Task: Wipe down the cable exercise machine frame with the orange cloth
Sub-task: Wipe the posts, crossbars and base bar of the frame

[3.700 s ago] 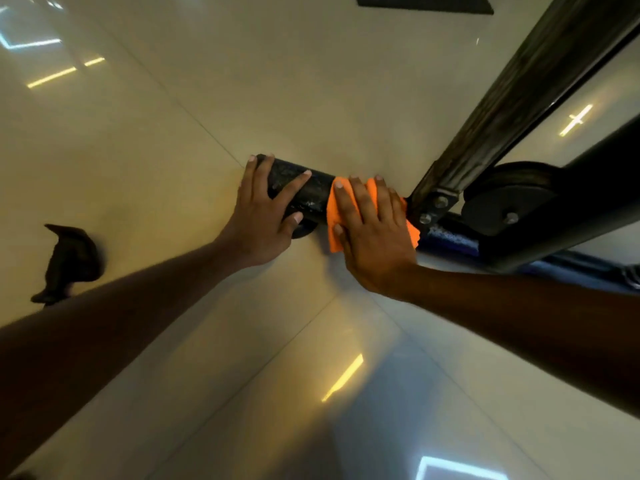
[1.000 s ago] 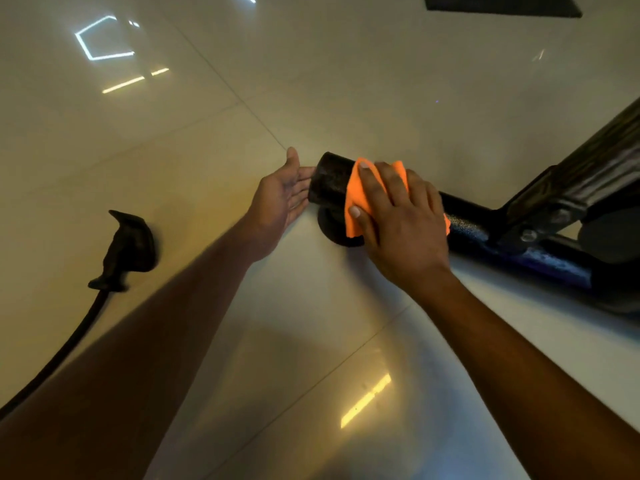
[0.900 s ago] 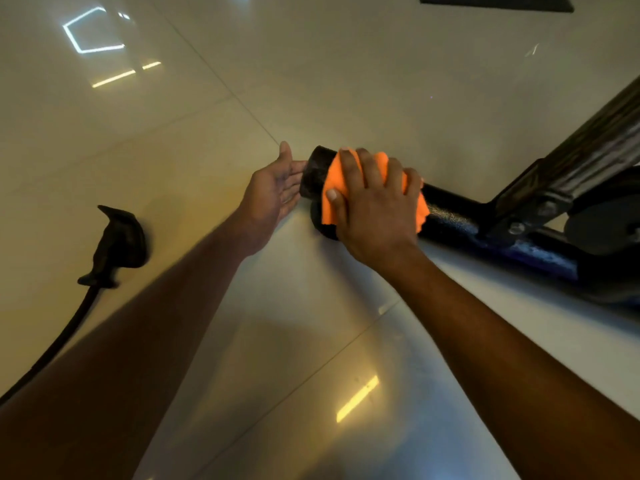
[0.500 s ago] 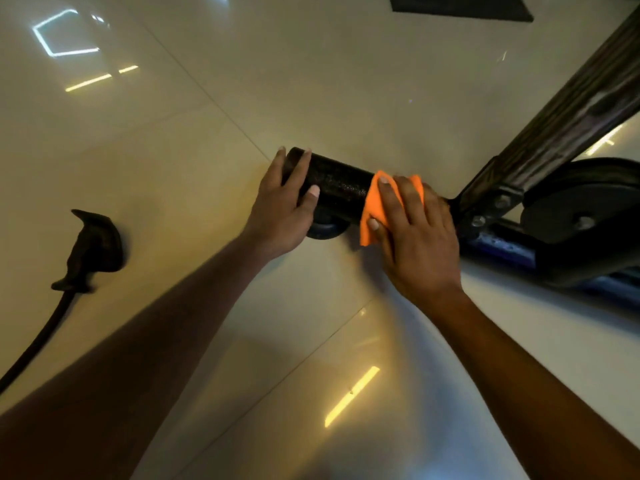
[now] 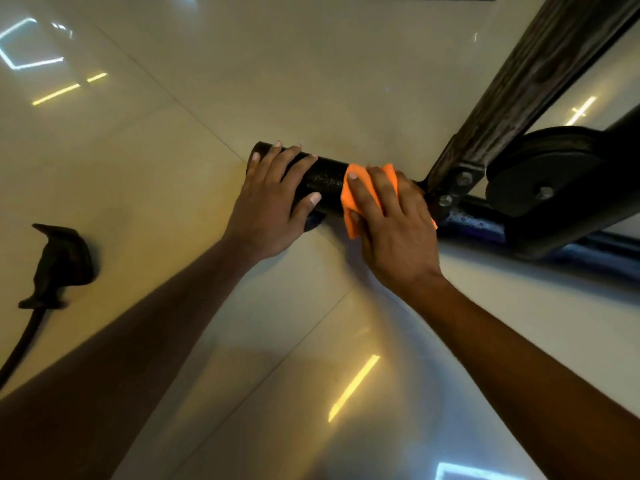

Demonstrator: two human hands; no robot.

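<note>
At the far left I see a black handle (image 5: 62, 261) lying on the glossy tiled floor (image 5: 173, 188), with a dark cable (image 5: 20, 344) trailing from it toward the lower left edge. It sits well apart from both of my hands.

My left forearm reaches in from the lower left corner and runs up to the left hand (image 5: 268, 206), which is draped over the free end of the frame's black base tube (image 5: 327, 183). The fingers (image 5: 294, 168) are spread and bent over the top of the tube, and the thumb comes round its near side, so the hand has a loose hold on the tube end. A dark rubber foot (image 5: 313, 223) shows under the tube just below that thumb.

Just beside it, my right hand (image 5: 394, 230) lies palm down on the orange cloth (image 5: 349, 202), pressing it against the tube. The fingers are fairly straight and close together, laid flat over the cloth; orange fabric shows past the fingertips and hangs down the near side of the tube. I cannot tell what the thumb is doing. The right forearm comes in from the lower right.

Right of the cloth, a bolted bracket (image 5: 450, 192) joins the tube to a slanted dark upright (image 5: 526, 81), and a black pulley wheel (image 5: 543, 171) sits beyond it.
</note>
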